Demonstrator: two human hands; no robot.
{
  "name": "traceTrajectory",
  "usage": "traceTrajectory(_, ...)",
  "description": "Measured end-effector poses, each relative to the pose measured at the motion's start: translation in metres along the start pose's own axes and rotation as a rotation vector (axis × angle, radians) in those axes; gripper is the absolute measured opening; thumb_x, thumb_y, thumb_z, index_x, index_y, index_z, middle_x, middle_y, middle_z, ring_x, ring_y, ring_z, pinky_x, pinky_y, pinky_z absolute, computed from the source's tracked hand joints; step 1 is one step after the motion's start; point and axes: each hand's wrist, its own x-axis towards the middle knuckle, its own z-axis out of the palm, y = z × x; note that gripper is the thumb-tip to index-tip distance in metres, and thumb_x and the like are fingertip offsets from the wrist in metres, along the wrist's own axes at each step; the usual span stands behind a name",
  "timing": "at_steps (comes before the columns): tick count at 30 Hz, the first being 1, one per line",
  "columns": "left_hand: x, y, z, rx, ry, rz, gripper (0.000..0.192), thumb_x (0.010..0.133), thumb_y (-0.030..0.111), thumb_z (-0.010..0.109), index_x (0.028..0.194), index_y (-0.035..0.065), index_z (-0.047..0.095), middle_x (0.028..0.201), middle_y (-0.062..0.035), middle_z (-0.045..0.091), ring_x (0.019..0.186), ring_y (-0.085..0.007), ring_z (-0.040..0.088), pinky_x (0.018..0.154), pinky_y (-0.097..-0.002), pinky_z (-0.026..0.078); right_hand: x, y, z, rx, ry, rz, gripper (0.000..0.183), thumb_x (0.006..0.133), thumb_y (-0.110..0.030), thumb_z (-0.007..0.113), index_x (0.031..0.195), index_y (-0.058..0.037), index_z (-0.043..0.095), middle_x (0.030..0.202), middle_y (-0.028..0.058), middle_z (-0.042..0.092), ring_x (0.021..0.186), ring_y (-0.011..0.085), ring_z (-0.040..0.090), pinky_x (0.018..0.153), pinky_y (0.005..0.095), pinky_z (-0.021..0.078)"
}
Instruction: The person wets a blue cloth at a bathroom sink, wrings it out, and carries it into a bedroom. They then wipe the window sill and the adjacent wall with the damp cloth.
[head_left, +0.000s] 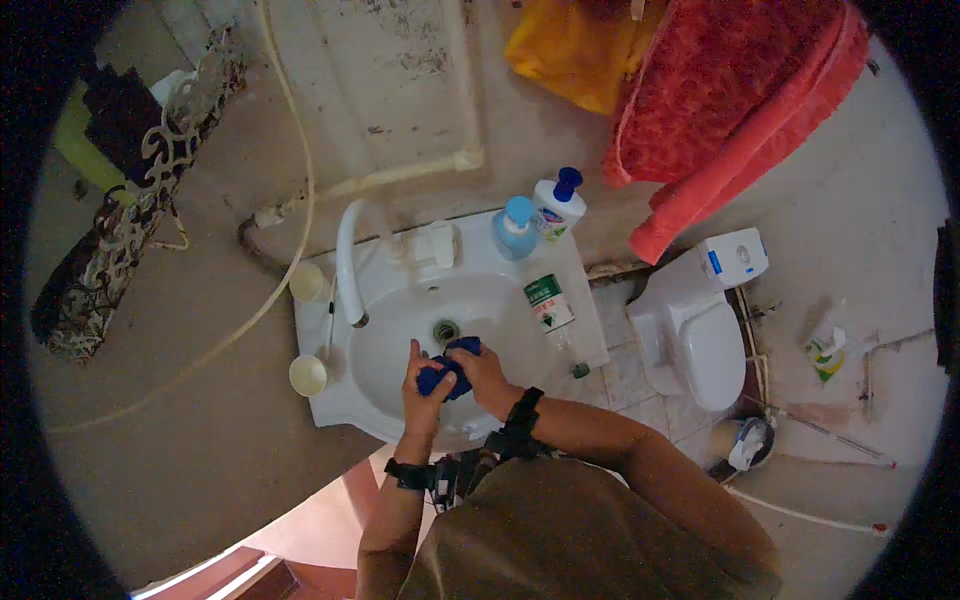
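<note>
Over the white washbasin my two hands hold a small dark-blue cloth bunched between them. My left hand grips its left side, with one finger pointing up. From the right, my right hand pinches the cloth's upper part. Just beyond the cloth lies the round drain. A white gooseneck faucet arches down over the basin's left side, and no water can be made out from it. What the cloth is exactly cannot be told.
On the rim stand a blue pump bottle, a white pump bottle, two pale cups and a clear bottle with a green-and-white label. Red and yellow towels hang above. A toilet is at right.
</note>
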Motion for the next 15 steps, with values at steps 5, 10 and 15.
traceTrajectory(5,0.004,-0.012,-0.014,-0.381,-0.086,-0.368,0.018,0.071,0.01,0.065,0.083,0.0084,0.051,0.093,-0.0082,0.054,0.086,-0.0177,0.052,0.077,-0.0288,0.042,-0.005,-0.004,0.011,-0.039,-0.04,-0.223,0.014,0.074,-0.007,0.057,0.087,-0.0023,0.056,0.078,0.0045,0.058,0.074,0.0146,0.057,0.068,0.0273,0.0458)
traceTrajectory(10,0.011,-0.009,-0.002,-0.867,0.208,-0.523,0.016,0.075,0.015,0.062,0.085,0.0086,0.05,0.083,-0.0048,0.053,0.077,-0.0139,0.052,0.073,-0.0294,0.045,-0.011,-0.02,0.027,-0.634,-0.004,-0.819,0.013,0.072,-0.006,0.058,0.085,-0.0051,0.056,0.081,0.0054,0.058,0.076,0.0192,0.058,0.068,0.0292,0.0462)
traceTrajectory(15,0.015,-0.015,-0.014,-1.161,0.017,-0.71,0.02,0.079,0.019,0.055,0.095,0.0074,0.051,0.087,-0.0049,0.054,0.087,-0.0165,0.054,0.079,-0.0309,0.045,-0.025,-0.046,0.045,-1.073,-0.327,-1.074,0.018,0.061,-0.013,0.064,0.076,-0.0069,0.056,0.079,0.0046,0.056,0.073,0.0265,0.054,0.065,0.0323,0.0451)
